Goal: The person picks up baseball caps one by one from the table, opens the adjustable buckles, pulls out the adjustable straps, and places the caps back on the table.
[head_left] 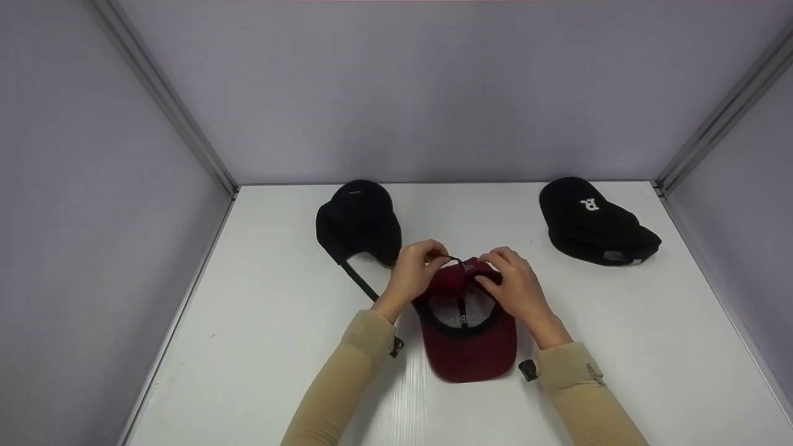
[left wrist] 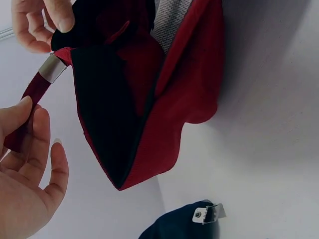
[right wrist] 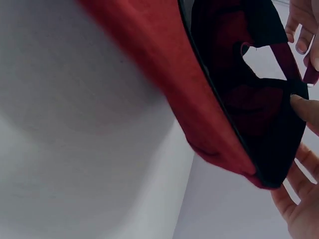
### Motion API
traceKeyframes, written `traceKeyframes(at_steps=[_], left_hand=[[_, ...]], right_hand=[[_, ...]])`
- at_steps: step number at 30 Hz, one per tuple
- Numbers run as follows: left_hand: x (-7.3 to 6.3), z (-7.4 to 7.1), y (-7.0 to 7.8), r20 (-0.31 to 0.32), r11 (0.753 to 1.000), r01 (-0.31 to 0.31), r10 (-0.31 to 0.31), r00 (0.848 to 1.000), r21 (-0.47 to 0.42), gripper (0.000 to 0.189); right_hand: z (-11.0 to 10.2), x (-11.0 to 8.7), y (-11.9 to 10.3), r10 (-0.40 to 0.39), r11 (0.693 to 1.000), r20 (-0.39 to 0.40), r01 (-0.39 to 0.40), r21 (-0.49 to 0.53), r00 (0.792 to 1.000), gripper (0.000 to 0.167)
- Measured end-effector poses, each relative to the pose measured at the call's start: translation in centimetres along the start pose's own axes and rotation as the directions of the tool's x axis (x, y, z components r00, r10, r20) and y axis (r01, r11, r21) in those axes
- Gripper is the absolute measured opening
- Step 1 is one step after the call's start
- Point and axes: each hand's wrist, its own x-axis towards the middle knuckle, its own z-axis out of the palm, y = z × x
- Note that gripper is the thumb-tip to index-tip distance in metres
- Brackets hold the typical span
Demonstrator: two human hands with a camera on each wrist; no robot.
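Observation:
A dark red baseball cap is held inside up, its brim toward me and its back edge raised between both hands. The left hand pinches the loose end of the cap's red back strap between thumb and fingers. Beside that grip, a metal buckle sits on the strap, close to the cap's edge. My right hand grips the back rim, thumb on the black inner band and fingers outside. Pale mesh lining shows inside the crown.
Behind the left hand lies a black cap with a long black strap trailing toward the left wrist. Another black cap with a white letter R lies at the back right. Grey walls enclose the white table.

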Motion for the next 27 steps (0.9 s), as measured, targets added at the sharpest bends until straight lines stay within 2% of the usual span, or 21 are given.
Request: traceKeyframes(at_steps=[7, 18, 23, 25, 27], left_hand=[[-0.3, 0.0, -0.3, -0.019, 1.0, 0.018, -0.018, 1.0, -0.011, 0.004], [-0.9, 0.0, -0.5, -0.023, 0.997, 0.072, -0.073, 0.997, -0.032, 0.006], [-1.4, -0.1, -0.7, -0.054, 0.993, 0.096, -0.099, 0.994, -0.064, 0.03], [-1.6, -0.1, -0.7, -0.053, 0.991, 0.114, -0.117, 0.992, -0.068, 0.042], [-1.9, 0.0, -0.7, -0.038, 0.988, 0.138, -0.141, 0.989, -0.063, 0.045]], right_hand=[[0.6, 0.5, 0.1, -0.063, 0.998, 0.025, 0.064, -0.009, 0.998, 0.015], [1.5, 0.7, 0.4, -0.028, 1.0, 0.04, 0.027, 0.007, 0.999, 0.011], [1.5, 0.7, 0.4, 0.025, 0.998, 0.055, -0.028, 0.055, 0.998, 0.008], [1.4, 0.7, 0.3, 0.042, 0.997, 0.062, -0.046, 0.07, 0.997, 0.007], [1.4, 0.7, 0.3, 0.055, 0.995, 0.067, -0.06, 0.08, 0.996, 0.007]])
